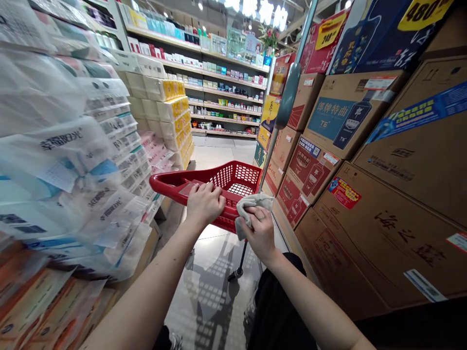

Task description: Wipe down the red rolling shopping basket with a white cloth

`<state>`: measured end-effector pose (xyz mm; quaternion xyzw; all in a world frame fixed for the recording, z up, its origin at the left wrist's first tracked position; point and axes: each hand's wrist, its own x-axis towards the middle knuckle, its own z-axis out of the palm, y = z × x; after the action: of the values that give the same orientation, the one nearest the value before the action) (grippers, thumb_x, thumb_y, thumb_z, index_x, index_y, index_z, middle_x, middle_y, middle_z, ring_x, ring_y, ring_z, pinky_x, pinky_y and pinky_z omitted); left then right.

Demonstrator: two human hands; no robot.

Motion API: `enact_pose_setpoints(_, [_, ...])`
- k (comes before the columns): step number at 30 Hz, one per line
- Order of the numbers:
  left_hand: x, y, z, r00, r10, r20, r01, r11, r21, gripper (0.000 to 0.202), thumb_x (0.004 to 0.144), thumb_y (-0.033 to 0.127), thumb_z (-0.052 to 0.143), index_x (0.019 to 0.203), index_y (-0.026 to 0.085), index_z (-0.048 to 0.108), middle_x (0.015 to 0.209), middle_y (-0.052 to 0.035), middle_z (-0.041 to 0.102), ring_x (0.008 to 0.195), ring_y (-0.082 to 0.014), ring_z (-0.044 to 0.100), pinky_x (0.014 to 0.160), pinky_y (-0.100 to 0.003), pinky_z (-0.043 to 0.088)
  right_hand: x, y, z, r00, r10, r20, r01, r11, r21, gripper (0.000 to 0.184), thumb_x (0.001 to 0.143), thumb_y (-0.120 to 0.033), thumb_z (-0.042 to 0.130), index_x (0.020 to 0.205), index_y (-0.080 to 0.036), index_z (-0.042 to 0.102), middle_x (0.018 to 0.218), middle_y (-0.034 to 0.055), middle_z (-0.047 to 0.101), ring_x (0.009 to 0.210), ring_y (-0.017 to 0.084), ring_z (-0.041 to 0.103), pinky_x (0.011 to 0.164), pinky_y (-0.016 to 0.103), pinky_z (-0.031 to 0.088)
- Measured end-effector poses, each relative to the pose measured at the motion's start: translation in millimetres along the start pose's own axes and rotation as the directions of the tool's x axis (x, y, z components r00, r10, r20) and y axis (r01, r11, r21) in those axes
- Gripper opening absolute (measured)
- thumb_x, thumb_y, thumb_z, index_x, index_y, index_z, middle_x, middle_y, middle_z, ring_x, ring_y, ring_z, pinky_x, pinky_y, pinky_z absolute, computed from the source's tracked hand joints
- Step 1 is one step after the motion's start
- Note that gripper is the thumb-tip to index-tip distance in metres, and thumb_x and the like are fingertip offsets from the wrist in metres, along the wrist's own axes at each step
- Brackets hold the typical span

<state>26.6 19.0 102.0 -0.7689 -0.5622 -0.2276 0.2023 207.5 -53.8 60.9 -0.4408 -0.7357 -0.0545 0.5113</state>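
A red plastic shopping cart (209, 174) with a lattice basket stands right in front of me, its basket holding nothing that I can see. My left hand (205, 203) is closed over the cart's handle bar (230, 198), knuckles up. At the right end of that bar, my right hand (260, 232) grips a crumpled pale grey cloth (251, 204), which lies against the red plastic. A long pole (288, 97) with a grey grip rises at a slant from beside the cloth. Where its lower end rests is hidden.
Stacked plastic-wrapped paper packs (62, 155) line the left side, with yellow-and-white packs (171, 112) farther on. Cardboard cartons (394, 204) form a wall close on the right. Shelves (226, 78) of small goods cross the aisle's far end. Tiled floor (215, 148) runs between.
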Motion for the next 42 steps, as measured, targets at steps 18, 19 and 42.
enact_pose_setpoints(18, [7,15,11.2,1.000,-0.003,-0.017,0.002,1.000,-0.021,0.035,0.086,0.032,0.035,0.096,0.018,0.065,0.103,-0.0114,0.062,0.103,-0.0261,0.053,0.101,-0.044,0.028,77,28,17,0.748,0.280,0.602,0.034,0.890,-0.455,0.058,0.099,-0.044,0.020,0.082,-0.020,0.070,0.084,0.0067,0.071,0.078,0.017,0.065,0.071,0.026,0.042])
enact_pose_setpoints(19, [7,17,10.5,1.000,-0.009,-0.015,0.009,1.000,-0.024,0.035,0.087,0.032,0.035,0.097,0.018,0.065,0.103,-0.0115,0.062,0.103,-0.0262,0.053,0.101,-0.044,0.028,81,30,17,0.714,0.300,0.633,0.023,0.893,-0.449,0.058,0.098,-0.045,0.021,0.080,-0.020,0.070,0.084,0.0067,0.072,0.078,0.017,0.065,0.070,0.025,0.042])
enact_pose_setpoints(42, [27,-29,-0.6,0.944,0.205,0.260,-0.144,0.961,-0.236,0.049,0.093,0.043,0.020,0.108,0.025,0.062,0.111,-0.0038,0.063,0.105,-0.0202,0.054,0.093,-0.035,0.036,84,55,-2,0.701,0.156,0.696,-0.050,0.984,-0.171,0.056,0.096,-0.047,0.030,0.065,-0.017,0.065,0.068,0.0012,0.065,0.061,0.010,0.053,0.057,0.021,0.031])
